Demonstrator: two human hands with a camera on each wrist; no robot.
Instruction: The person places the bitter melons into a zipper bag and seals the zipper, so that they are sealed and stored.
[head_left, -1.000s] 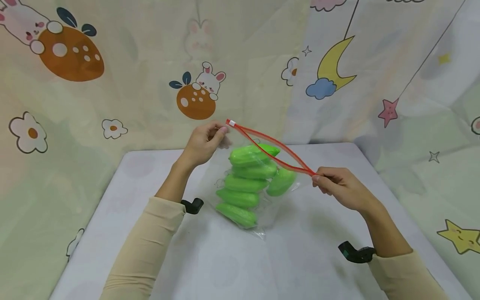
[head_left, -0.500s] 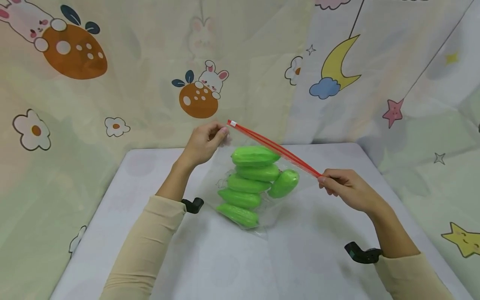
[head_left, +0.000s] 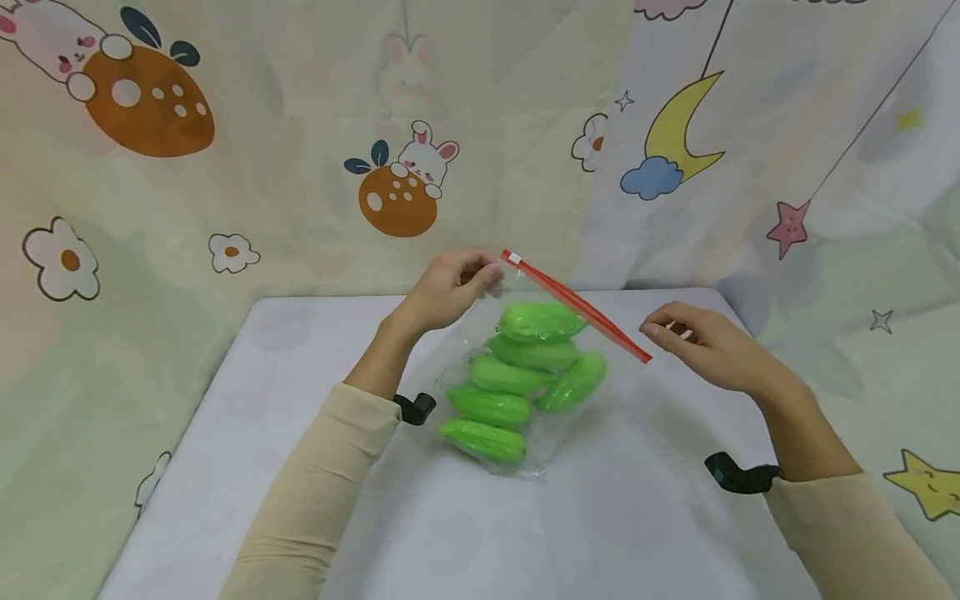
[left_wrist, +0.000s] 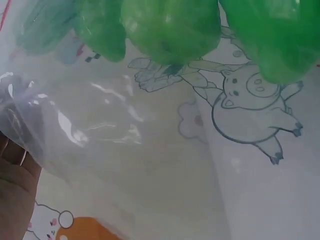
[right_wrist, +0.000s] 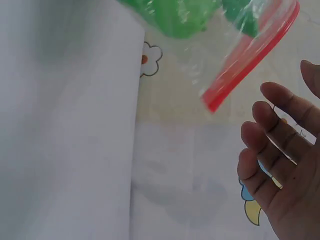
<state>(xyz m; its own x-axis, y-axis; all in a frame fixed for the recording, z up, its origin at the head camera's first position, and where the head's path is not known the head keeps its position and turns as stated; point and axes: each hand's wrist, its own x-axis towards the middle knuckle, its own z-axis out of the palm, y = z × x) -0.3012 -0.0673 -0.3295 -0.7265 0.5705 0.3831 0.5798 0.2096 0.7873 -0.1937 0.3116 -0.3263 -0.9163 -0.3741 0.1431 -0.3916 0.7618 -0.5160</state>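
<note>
A clear plastic slider zip bag [head_left: 576, 305] with a red zip strip hangs tilted above the table, its right end lower. The white slider [head_left: 515, 259] sits at the upper left end of the strip. Inside lie several green, elongated vegetables, perhaps toy cucumbers [head_left: 491, 406]. My left hand [head_left: 450, 290] pinches the bag's edge just beside the slider end. Line drawings, one of a pig, show on or through the plastic in the left wrist view. My right hand [head_left: 699, 343] is apart from the strip's lower end, fingers loosely bent around nothing, as the right wrist view confirms.
Beneath the bag is a white-covered table [head_left: 420, 533]. A patterned cloth backdrop [head_left: 300, 167] with rabbits, flowers and a moon rises behind its far edge. Each wrist wears a small black camera [head_left: 742, 475].
The red-edged opening has narrowed to a closed-looking line. My right hand has let go of the strip's lower end. My left hand and the bag have shifted right.
</note>
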